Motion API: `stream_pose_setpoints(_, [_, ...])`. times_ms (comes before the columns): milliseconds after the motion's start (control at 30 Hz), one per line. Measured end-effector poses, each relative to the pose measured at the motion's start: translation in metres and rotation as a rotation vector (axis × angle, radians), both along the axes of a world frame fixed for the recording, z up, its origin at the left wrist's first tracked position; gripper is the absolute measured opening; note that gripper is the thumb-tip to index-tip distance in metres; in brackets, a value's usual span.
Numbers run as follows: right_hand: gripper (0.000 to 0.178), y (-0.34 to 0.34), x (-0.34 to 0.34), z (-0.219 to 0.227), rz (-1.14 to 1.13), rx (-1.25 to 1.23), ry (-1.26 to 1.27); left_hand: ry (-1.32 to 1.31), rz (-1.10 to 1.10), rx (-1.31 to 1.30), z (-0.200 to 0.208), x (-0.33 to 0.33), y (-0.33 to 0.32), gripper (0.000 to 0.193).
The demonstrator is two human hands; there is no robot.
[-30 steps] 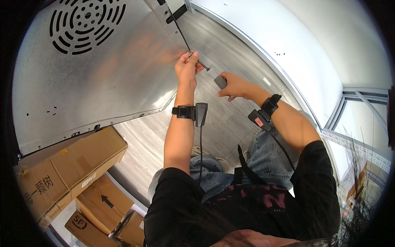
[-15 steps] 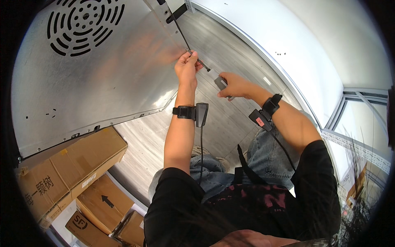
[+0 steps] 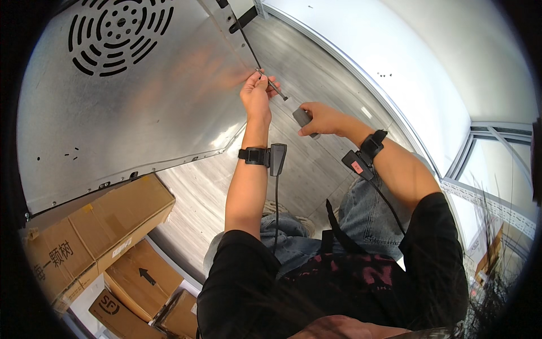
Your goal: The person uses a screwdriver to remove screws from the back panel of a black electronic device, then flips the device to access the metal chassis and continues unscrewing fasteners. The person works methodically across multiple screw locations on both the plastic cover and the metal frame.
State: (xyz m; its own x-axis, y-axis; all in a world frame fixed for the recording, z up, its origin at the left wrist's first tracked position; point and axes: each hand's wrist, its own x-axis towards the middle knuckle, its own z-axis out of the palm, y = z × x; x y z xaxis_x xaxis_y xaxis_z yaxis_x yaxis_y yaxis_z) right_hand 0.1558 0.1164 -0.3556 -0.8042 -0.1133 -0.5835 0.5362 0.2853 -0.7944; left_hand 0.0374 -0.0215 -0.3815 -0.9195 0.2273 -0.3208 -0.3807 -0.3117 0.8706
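Note:
My left hand (image 3: 257, 97) is closed by the right edge of a large metal panel (image 3: 186, 107), pinching a thin dark cable (image 3: 252, 53). The cable comes down along that edge from the top. Below my fingers a slim, stiff-looking length ends in a small dark tip (image 3: 285, 98), pointing down toward my right hand. My right hand (image 3: 324, 120) grips a grey, block-shaped object (image 3: 302, 117) with rounded edges; its kind I cannot make out. A small gap separates this object from the dark tip. Dark bands with small boxes are strapped on both wrists.
The metal panel has a round pattern of vent slots (image 3: 121, 22) at upper left. Cardboard boxes (image 3: 107, 226) are stacked at lower left. Light wood-look floor (image 3: 305, 175) lies under my hands. A white panel with a metal frame (image 3: 389, 101) runs along the right.
The grey object has turned slightly in my right hand, showing more of its broad face. My left hand keeps its pinch with little movement. The view has shifted slightly.

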Motion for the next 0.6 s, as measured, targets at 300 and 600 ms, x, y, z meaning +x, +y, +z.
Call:
stream_pose_setpoints(300, [0.042, -0.006, 0.002, 0.009, 0.057, 0.211, 0.097, 0.023, -0.017, -0.107, -0.002, -0.002, 0.0, 0.021])
stream_pose_setpoints(600, [0.053, 0.001, 0.004, -0.001, -0.122, -0.087, -0.008, 0.009, -0.018, -0.07, 0.003, 0.001, 0.002, 0.017])
